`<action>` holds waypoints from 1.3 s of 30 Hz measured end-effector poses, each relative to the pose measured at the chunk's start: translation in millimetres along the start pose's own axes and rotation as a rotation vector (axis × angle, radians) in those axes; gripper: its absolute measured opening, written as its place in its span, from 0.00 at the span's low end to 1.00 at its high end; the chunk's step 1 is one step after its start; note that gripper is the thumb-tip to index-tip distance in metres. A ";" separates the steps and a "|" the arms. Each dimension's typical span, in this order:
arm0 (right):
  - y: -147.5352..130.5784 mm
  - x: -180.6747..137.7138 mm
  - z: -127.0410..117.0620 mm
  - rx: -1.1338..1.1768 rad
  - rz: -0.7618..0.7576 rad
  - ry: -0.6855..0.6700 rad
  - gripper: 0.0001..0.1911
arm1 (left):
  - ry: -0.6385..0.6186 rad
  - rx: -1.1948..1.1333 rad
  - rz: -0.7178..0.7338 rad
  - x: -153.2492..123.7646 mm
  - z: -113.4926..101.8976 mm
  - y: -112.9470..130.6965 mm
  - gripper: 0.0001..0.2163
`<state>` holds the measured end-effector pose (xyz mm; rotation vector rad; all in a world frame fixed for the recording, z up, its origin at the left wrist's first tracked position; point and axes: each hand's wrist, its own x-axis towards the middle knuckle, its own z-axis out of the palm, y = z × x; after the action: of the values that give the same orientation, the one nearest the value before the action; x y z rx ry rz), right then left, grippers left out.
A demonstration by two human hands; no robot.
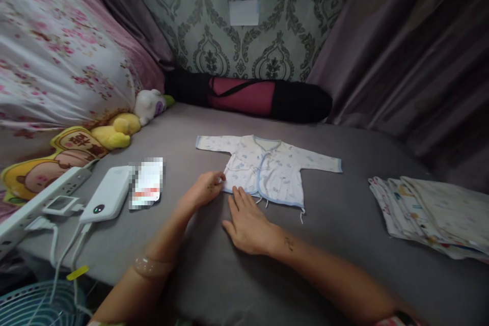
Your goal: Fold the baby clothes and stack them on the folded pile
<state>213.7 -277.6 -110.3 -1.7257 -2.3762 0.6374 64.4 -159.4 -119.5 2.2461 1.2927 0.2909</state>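
Observation:
A small white baby shirt with blue trim and a pale print lies spread flat on the grey bed surface, sleeves out to both sides. My left hand is closed in a pinch on the shirt's lower left hem corner. My right hand lies flat on the bed, fingers stretched out, fingertips touching the bottom hem just right of the left hand.
A stack of folded printed cloths lies at the right. A white power bank, a blurred packet, a power strip and plush toys sit at the left. A black and pink roll bag lies against the wall. A fan grille shows bottom left.

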 end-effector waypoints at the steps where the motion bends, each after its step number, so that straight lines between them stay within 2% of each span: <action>1: 2.2 -5.2 -7.1 0.005 -0.063 -0.029 0.33 | 0.003 0.021 0.009 0.5 -0.7 0.4 0.09; 3: 10.2 -7.8 -23.5 0.040 -0.200 -0.100 0.25 | 0.019 0.092 0.024 2.4 -2.0 2.0 0.08; 5: 24.4 2.9 -40.7 0.106 -0.266 -0.149 0.16 | 0.055 0.180 0.042 6.1 -2.3 7.1 0.09; 6: 34.2 13.2 -48.6 0.134 -0.246 -0.135 0.17 | 0.086 0.218 0.060 8.8 -1.4 11.5 0.10; 7: 45.4 25.9 -55.4 0.139 -0.180 -0.065 0.20 | 0.122 0.248 0.091 12.1 0.9 17.1 0.10; 10: 84.4 68.9 -65.7 -0.004 0.107 0.338 0.20 | 0.179 0.280 0.276 24.1 17.2 38.6 0.10; 11: 97.2 81.2 -65.3 -0.068 0.149 0.384 0.21 | 0.175 0.282 0.339 28.1 25.5 45.9 0.11; 13: 118.8 98.3 -60.1 -0.167 0.175 0.345 0.24 | 0.156 0.293 0.399 34.6 43.0 58.2 0.12; 15: 132.7 104.8 -53.1 -0.223 0.193 0.250 0.27 | 0.149 0.310 0.398 37.9 56.5 65.8 0.13; 18: 139.9 105.2 -52.4 -0.265 0.203 0.194 0.27 | 0.126 0.304 0.401 37.8 61.9 68.5 0.14; 22: 142.6 121.4 -77.1 -0.221 0.287 0.152 0.20 | 0.142 0.210 0.392 35.5 55.4 62.8 0.14; 27: 159.2 169.9 -98.4 -0.075 0.450 0.331 0.18 | 0.254 0.192 0.327 36.1 64.0 53.4 0.17; 32: 169.2 203.9 -89.6 -0.033 0.425 0.386 0.15 | 0.183 0.268 0.271 36.5 77.6 49.7 0.26; 36: 169.6 210.2 -74.7 -0.124 0.410 0.345 0.14 | 0.130 0.320 0.277 35.9 82.7 48.2 0.28; 39: 168.4 208.7 -60.9 -0.208 0.385 0.427 0.16 | 0.104 0.353 0.289 35.8 85.5 46.2 0.29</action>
<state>312.6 -24.6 -152.9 -2.1685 -1.8895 0.0387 153.9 -176.2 -168.7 2.7583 1.1376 0.3052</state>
